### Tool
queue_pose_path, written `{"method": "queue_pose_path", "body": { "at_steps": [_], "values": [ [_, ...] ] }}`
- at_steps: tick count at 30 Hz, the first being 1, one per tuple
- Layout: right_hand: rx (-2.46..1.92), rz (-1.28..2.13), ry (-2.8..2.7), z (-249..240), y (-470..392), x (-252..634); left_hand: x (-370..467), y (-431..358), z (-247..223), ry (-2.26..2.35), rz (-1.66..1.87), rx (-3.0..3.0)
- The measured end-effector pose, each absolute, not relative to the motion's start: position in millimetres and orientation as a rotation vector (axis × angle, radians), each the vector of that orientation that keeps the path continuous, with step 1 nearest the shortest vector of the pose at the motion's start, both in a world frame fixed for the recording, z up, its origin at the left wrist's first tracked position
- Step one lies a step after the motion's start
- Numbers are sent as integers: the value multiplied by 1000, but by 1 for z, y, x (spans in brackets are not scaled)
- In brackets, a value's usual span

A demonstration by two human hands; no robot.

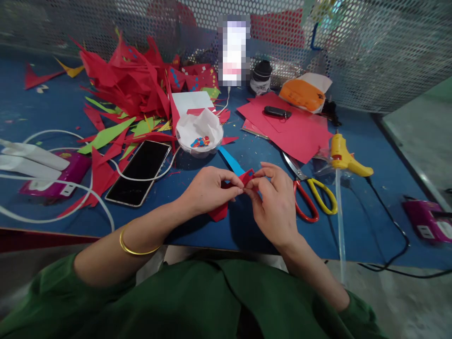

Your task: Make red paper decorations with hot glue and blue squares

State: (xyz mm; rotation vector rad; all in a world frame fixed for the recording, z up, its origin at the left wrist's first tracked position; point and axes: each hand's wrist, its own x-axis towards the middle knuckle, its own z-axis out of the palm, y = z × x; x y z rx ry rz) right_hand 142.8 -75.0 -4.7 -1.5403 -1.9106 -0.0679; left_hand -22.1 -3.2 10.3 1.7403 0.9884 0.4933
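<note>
Just above the near part of the table, both hands meet at a small folded piece of red paper (219, 214). My left hand (208, 188) pinches it between thumb and fingers; part of the paper hangs below that hand. My right hand (277, 202) is closed at the paper's upper right end, thumb and fingertips pressed together there. Small blue marks show on that end. A blue paper strip (231, 160) lies just beyond the fingertips. Past it, a paper-lined bowl (183, 127) contains tiny blue, red and yellow pieces. Scissors (300, 175) with red and yellow handles lie beside my right hand.
Red and green paper scraps (123, 84) heap at the back left. A dark phone (139, 172) and white cables lie left. Red sheets (289, 127) carry a black key fob (277, 112). A yellow glue gun (348, 157) with its cord is right. Perforated metal (367, 61) backs the table.
</note>
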Motion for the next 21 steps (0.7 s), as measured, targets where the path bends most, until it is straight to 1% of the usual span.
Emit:
{"method": "queue_pose_path", "body": {
  "at_steps": [12, 17, 21],
  "values": [
    [-1521, -113, -1929, -5, -75, 146, -23, -5, 8, 956, 525, 1892],
    [-1526, -112, -1896, -5, -75, 146, -22, -4, 10, 933, 513, 1820],
    [-1503, -115, -1845, -3, -77, 147, -22, -3, 12, 913, 527, 1595]
  ]
}}
